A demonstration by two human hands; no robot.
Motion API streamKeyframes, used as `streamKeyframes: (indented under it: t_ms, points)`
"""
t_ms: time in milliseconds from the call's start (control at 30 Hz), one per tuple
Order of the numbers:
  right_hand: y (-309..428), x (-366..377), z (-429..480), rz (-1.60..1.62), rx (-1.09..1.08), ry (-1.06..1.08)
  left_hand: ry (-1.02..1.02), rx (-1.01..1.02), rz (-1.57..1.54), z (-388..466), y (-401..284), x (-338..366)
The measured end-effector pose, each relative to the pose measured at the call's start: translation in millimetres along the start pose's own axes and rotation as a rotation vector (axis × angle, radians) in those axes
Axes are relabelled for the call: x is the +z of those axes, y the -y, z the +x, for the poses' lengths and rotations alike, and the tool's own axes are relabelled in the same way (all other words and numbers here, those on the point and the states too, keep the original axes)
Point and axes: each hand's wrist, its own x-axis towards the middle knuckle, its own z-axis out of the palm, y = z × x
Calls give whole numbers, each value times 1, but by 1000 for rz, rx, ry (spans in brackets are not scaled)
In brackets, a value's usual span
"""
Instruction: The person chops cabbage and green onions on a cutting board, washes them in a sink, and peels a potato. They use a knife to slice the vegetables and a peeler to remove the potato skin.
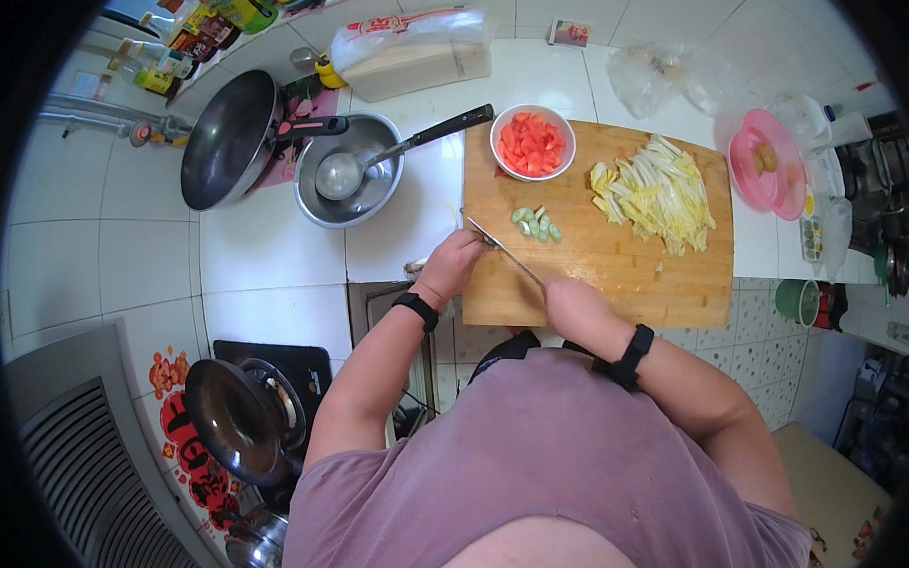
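My right hand point(579, 308) grips a kitchen knife point(520, 262) over the front left of a wooden cutting board point(620, 289). Its blade slants up and left, seen nearly edge-on. At the board's left edge, the fingers of my left hand point(455, 263) are bent at the blade's far end; whether they pinch anything is hidden. Pale green scallion slices point(536, 225) lie in a small pile just beyond the knife. Diced tomato point(530, 142) fills a white bowl point(500, 162) at the board's back left corner. Cut napa cabbage point(658, 194) is heaped on the right.
A ladle point(339, 175) rests in a steel bowl point(307, 203) left of the board, beside a frying pan point(228, 142). A wok point(234, 423) sits on the lower-left stove. Right of the board stands a pink basin point(747, 165); plastic bags point(650, 74) lie behind.
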Motion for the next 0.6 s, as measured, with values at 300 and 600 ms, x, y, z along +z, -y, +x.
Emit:
streamKeyframes:
  t_ms: [300, 600]
  points:
    - [-21, 32, 18, 173, 188, -211, 57, -32, 100, 4, -12, -12]
    - [-14, 4, -2, 47, 73, -123, 50, 2, 64, 6, -12, -13]
